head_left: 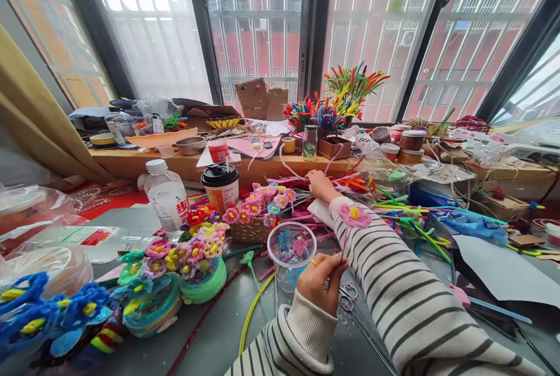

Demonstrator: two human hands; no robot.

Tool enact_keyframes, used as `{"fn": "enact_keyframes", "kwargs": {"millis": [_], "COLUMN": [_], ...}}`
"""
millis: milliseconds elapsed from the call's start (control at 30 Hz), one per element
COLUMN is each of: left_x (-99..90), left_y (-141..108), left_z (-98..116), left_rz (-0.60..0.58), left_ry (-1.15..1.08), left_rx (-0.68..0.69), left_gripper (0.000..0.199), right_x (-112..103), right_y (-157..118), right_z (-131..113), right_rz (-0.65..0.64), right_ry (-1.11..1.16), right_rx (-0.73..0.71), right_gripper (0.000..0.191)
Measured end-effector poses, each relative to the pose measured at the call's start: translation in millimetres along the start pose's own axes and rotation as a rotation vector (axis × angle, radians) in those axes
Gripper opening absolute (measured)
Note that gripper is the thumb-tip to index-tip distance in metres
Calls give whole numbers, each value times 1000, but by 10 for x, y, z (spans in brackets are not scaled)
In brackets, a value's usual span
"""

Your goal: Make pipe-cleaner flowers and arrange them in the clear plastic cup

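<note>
My left hand (318,283) is low in the middle of the view, its fingers pinched on the stem of a pink flower (354,215) with a yellow centre. The flower stands above the fingertips, in front of my right sleeve. Farther forward, my right hand (322,185) reaches into the pile of pipe cleaners (350,181); its fingers are bent together, and what they hold is too small to make out. A clear plastic cup (291,248) stands just beyond my left hand. Scissors (349,296) lie beside that hand.
A basket (249,231) of small flowers, a lidded drink cup (220,186) and a water bottle (166,198) stand at centre left. Blue flowers (65,312) and a green pot (205,283) of flowers are at left. White paper (507,265) lies at right, below the cluttered window ledge (258,173).
</note>
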State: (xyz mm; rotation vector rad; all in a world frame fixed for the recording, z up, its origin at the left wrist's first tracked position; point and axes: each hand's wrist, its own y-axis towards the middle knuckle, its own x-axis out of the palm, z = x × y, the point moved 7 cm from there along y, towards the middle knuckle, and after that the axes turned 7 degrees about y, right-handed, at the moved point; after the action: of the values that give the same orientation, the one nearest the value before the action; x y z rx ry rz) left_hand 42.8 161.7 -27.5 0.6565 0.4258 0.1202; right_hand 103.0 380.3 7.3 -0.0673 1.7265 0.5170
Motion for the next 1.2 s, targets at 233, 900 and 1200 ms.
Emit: {"fn": "enact_keyframes", "kwargs": {"millis": [233,900,1200], "left_x": [3,163,343], "left_y": [-12,71,290], "left_z": [1,-42,178], "left_rz": [7,-189,-271], "left_ry": [4,156,248], "left_rx": [30,-17,33], "left_gripper": [15,15,11], "right_x": [53,-1234,-372], "right_y": [-25,-2414,-2875], "right_z": [-98,-169,-2054], "right_rz": [-43,995,647], "right_ry": [67,402,335], "right_rx": [-63,50,-679], "right_gripper": [39,14,30]}}
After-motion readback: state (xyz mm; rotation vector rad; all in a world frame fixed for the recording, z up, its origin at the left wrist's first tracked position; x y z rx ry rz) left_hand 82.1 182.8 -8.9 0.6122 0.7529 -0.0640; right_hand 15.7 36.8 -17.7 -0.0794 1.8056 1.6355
